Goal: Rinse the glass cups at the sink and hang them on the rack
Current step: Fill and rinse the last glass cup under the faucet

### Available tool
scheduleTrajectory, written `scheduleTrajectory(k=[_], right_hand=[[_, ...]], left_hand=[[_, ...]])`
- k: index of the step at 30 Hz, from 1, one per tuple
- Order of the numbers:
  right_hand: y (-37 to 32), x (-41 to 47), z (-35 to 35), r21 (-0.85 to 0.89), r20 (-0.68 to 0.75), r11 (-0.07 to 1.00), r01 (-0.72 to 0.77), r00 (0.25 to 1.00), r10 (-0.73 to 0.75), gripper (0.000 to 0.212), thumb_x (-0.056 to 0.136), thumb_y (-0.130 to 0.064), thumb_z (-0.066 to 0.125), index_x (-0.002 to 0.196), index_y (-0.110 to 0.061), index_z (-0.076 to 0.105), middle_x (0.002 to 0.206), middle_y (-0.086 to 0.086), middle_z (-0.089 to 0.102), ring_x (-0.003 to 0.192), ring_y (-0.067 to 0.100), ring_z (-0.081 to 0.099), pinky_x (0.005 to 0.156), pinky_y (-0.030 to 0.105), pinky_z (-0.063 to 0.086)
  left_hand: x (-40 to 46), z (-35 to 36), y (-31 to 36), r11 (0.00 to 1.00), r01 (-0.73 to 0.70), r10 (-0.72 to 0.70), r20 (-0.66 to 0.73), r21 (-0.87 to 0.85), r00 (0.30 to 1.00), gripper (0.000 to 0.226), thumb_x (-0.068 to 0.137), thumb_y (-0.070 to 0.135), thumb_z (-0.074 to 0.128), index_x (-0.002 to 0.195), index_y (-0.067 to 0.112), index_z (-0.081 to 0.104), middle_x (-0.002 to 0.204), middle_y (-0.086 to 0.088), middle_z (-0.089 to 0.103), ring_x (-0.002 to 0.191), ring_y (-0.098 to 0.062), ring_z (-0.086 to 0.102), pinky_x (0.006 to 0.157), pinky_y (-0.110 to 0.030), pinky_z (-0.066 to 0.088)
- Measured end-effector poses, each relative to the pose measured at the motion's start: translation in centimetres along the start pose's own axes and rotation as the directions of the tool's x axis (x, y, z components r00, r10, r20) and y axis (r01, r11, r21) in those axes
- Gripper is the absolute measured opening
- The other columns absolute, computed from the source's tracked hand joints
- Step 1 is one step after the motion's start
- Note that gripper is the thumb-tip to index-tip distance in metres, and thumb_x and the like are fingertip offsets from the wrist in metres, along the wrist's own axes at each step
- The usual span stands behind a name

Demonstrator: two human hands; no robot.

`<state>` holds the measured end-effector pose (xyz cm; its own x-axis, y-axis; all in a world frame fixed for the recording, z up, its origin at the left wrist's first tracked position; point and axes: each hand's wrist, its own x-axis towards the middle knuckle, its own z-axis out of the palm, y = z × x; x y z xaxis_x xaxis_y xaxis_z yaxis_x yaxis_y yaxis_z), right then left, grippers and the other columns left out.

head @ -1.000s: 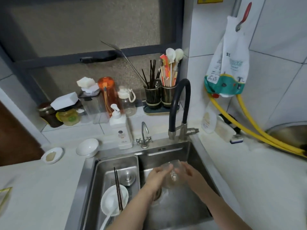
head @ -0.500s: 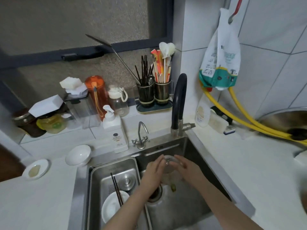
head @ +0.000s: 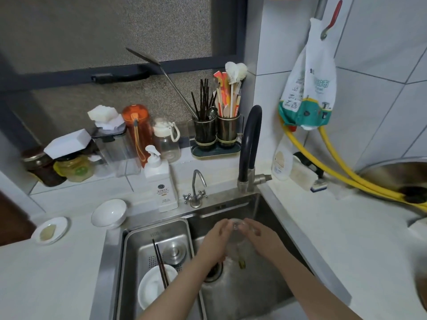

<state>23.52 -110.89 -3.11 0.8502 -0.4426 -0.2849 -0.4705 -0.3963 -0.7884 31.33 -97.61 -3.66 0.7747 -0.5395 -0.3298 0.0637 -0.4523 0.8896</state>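
- I hold one glass cup [head: 238,232] between both hands over the right basin of the sink [head: 265,204], in front of the black tap [head: 250,144].
- My left hand [head: 217,241] is curled round the cup's left side; my right hand [head: 263,241] wraps its right side, fingers bent against the glass.
- I judge I am in the rinsing step: the cup is over the drain [head: 213,272], and a pale wet streak on the basin floor looks like running water.
- Not done as far as I can see: no cup hangs anywhere, and the rack itself is not in view. So hanging is all still ahead.
- I cannot say how many cups are left; I see no other glass cup in the sink or on the surface [head: 346,239].
- The left basin holds a white bowl [head: 152,285] with chopsticks [head: 159,264] laid across it and a metal lid [head: 174,249]; these are not part of my job.
- Hard to make out: the cup is clear and mostly covered by my fingers, so its rim, tilt and whether it has a handle are uncertain.
- A thin stream may fall from the tap, but it is too faint for me to be sure.
- A small yellowish thing [head: 242,264] lies beside the drain; I cannot tell what it is.
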Motion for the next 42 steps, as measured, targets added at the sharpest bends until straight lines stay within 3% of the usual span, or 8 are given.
scheduleTrajectory(k=[2,7,12,17,22,26,35,42], right_hand=[[0.6,0.1,0.0,0.106,0.007,0.994,0.026,1.000,-0.027,0.029,0.090,-0.050,0.054,0.119,-0.044,0.051,0.128,0.002,0.057,0.113,0.017,0.056,0.100,0.035,0.045],[1.1,-0.1,-0.7,0.246,0.034,0.969,0.035,0.998,-0.045,0.048,0.084,-0.045,0.067,0.120,-0.025,0.042,0.110,-0.002,0.057,0.097,0.011,0.059,0.084,0.027,0.051],[1.8,0.7,-1.7,0.183,0.160,0.971,0.153,0.970,-0.183,0.074,0.065,-0.051,0.083,0.128,-0.027,0.051,0.126,0.003,0.060,0.115,0.015,0.060,0.097,0.039,0.051],[3.4,1.8,-2.1,0.127,0.188,0.932,0.340,0.914,-0.360,0.074,0.069,-0.046,0.083,0.133,-0.027,0.051,0.128,0.000,0.058,0.124,0.022,0.053,0.101,0.048,0.047],[2.5,1.9,-3.8,0.216,0.193,0.936,0.278,0.927,-0.320,0.058,0.074,-0.013,0.080,0.124,-0.028,0.054,0.120,-0.010,0.064,0.112,0.001,0.059,0.093,0.019,0.049],[3.5,3.7,-5.5,0.273,0.277,0.941,0.199,0.921,-0.275,0.051,0.078,-0.020,0.076,0.124,-0.026,0.057,0.121,-0.012,0.064,0.111,0.000,0.061,0.085,0.014,0.050],[3.8,12.4,-8.2,-0.052,0.095,0.974,0.219,0.972,-0.214,0.057,0.086,-0.037,0.066,0.137,-0.019,0.048,0.139,0.000,0.051,0.125,0.017,0.049,0.105,0.035,0.040],[3.4,19.0,-9.8,-0.266,-0.018,0.946,0.184,0.981,-0.196,0.078,0.086,-0.029,0.069,0.149,-0.011,0.026,0.159,0.011,0.016,0.146,0.027,0.019,0.117,0.036,0.018]], left_hand=[[0.0,0.6,0.0,0.995,-0.036,0.038,0.015,-0.093,0.999,0.029,0.097,0.025,0.054,0.127,0.027,0.051,0.131,0.004,0.055,0.123,-0.019,0.051,0.089,-0.016,0.045],[-0.3,0.8,0.1,0.969,0.092,-0.091,0.013,-0.231,0.996,0.102,0.078,0.035,0.071,0.153,0.029,0.003,0.146,-0.006,0.045,0.121,-0.015,0.052,0.086,-0.021,0.046],[-0.3,0.6,1.0,0.935,0.061,-0.078,-0.036,-0.350,0.996,0.085,0.084,0.024,0.073,0.151,0.019,0.022,0.121,0.013,0.048,0.100,-0.003,0.051,0.087,-0.021,0.039],[0.4,1.0,1.4,0.980,0.033,-0.050,-0.087,-0.194,0.995,0.051,0.077,0.033,0.079,0.114,0.028,0.044,0.105,0.018,0.056,0.088,0.012,0.049,0.070,-0.008,0.040],[1.4,2.1,1.4,0.982,-0.003,-0.025,-0.147,-0.188,0.989,0.084,0.068,0.026,0.087,0.137,0.018,0.039,0.107,0.020,0.057,0.099,0.006,0.056,0.083,-0.008,0.041],[2.1,2.8,1.4,0.990,-0.050,0.021,-0.210,-0.134,0.978,0.060,0.065,0.012,0.089,0.103,0.035,0.048,0.104,0.016,0.063,0.094,0.012,0.062,0.076,-0.003,0.044],[3.7,4.0,2.8,0.974,-0.160,0.109,-0.288,-0.160,0.952,0.064,0.065,-0.001,0.086,0.100,0.035,0.047,0.102,0.019,0.059,0.087,0.024,0.056,0.073,0.003,0.039],[4.7,4.6,3.2,0.960,-0.229,0.174,-0.300,-0.161,0.938,0.079,0.056,0.022,0.092,0.122,0.030,0.049,0.119,0.012,0.062,0.105,0.011,0.058,0.087,-0.005,0.043]])
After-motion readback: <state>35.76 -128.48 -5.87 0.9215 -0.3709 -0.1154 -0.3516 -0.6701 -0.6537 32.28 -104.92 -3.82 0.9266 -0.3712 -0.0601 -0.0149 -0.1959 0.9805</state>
